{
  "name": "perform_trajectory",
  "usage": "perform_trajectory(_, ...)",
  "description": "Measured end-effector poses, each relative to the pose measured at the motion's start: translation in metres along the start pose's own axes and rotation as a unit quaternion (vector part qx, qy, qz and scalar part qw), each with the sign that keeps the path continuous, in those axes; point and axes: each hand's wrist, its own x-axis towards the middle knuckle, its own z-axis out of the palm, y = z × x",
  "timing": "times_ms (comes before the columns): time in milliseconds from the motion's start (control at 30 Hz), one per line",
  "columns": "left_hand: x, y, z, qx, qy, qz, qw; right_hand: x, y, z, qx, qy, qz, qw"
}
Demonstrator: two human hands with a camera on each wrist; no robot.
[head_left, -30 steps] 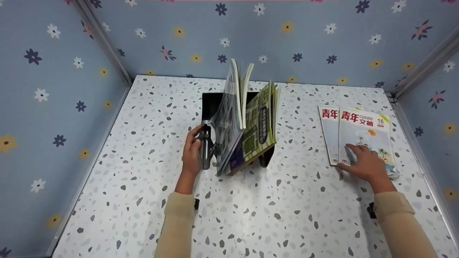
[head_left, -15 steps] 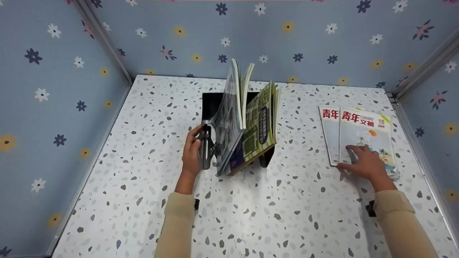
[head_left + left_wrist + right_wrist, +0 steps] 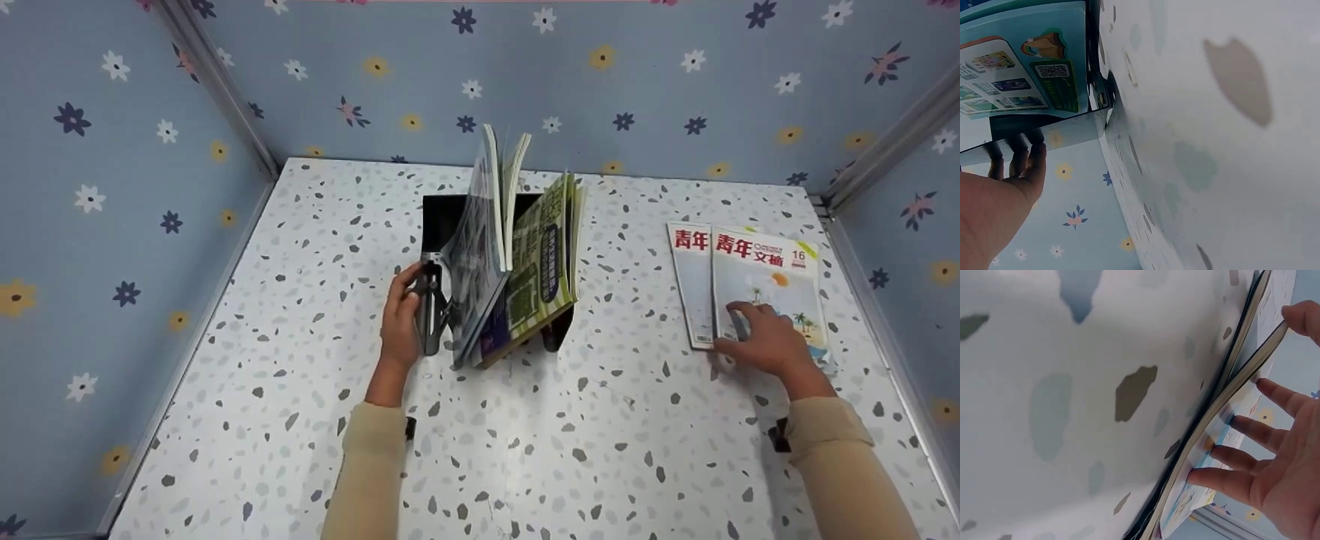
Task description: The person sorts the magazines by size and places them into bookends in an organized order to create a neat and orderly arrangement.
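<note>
My left hand [image 3: 400, 322] is at the left end plate of a black book stand [image 3: 442, 214]; in the left wrist view its fingertips touch the shiny plate [image 3: 1075, 130] from outside. Several books lean in the stand, a bluish one [image 3: 480, 225] at the left and a green one [image 3: 536, 262] at the right. At the right, my right hand [image 3: 772, 341] pinches the top magazine [image 3: 772, 277] near its lower left corner. In the right wrist view the thumb is at the magazine's bent edge [image 3: 1241, 377] and the fingers press on its cover.
Another magazine [image 3: 690, 277] lies partly under the top one. The speckled white table [image 3: 585, 450] meets flower-patterned walls [image 3: 525, 75] at the back and both sides. Metal frame strips [image 3: 232, 97] run along the wall corners.
My right hand has moved slightly right, and the top magazine's near left corner has shifted and bent up a little. The left hand and the books look unchanged.
</note>
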Motion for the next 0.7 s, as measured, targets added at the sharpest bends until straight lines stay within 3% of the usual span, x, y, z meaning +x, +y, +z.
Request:
perform_trajectory(267, -0.002, -0.002, -0.001, -0.001, 0.0, 0.001, 1.0, 0.001, 0.003, -0.004, 0.019, 0.013, -0.036, 0.9991)
perform_trajectory(533, 0.0, -0.001, 0.001, 0.0, -0.001, -0.002, 1.0, 0.003, 0.004, -0.015, 0.036, -0.058, -0.044, 0.9967)
perform_trajectory(700, 0.0, 0.0, 0.001, -0.005, 0.001, -0.008, 1.0, 0.004, 0.006, -0.02, 0.033, -0.075, -0.054, 0.9952)
